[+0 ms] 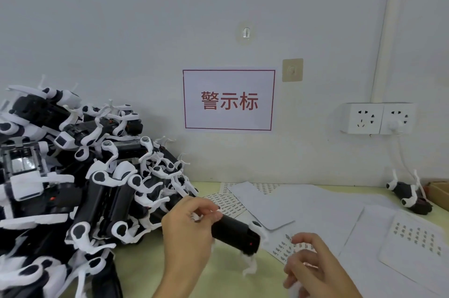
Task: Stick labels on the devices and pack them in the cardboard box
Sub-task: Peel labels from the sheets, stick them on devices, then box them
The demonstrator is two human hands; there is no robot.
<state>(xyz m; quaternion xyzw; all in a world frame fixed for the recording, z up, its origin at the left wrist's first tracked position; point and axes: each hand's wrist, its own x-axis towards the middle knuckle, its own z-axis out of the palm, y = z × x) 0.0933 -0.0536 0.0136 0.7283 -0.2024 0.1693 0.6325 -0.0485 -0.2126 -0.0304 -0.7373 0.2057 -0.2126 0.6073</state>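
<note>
Left hand: the left hand (pixel 188 229) is near the front edge of the desk (pixel 141 271), about in the middle. Its fingers are curled round one end of a black device (pixel 233 233) and it holds the device up off the desk.
Held device: it is black with white curvy bits. It lies almost flat, with its other end pointing to the right. A tiny red dot shows near that end. White legs hang down from it.
Right hand: the right hand (pixel 313 266) is at the front of the desk, just right of the held device. Its fingers are bent and pinched together over a label sheet (pixel 283 248). It looks like it is pinching something small, but it is too blurry to tell what.
Label sheets: white sheets (pixel 323 210) with rows of little labels lie all over the right half of the desk. One more sheet (pixel 418 239) with dark labels lies near the right edge.
Pile of devices: a big pile of the same black and white devices (pixel 80 176) fills the left side of the desk, up against the wall.
Lone device: one device (pixel 408 194) lies by itself near the back right corner.
Cardboard box: a bit of the cardboard box (pixel 438 191) shows at the right edge, just beside the lone device.
Wall: a white sign (pixel 228 99) with red writing hangs above the desk. Two white sockets (pixel 377 118) are to its right, and a white plug and cord hang from one.
</note>
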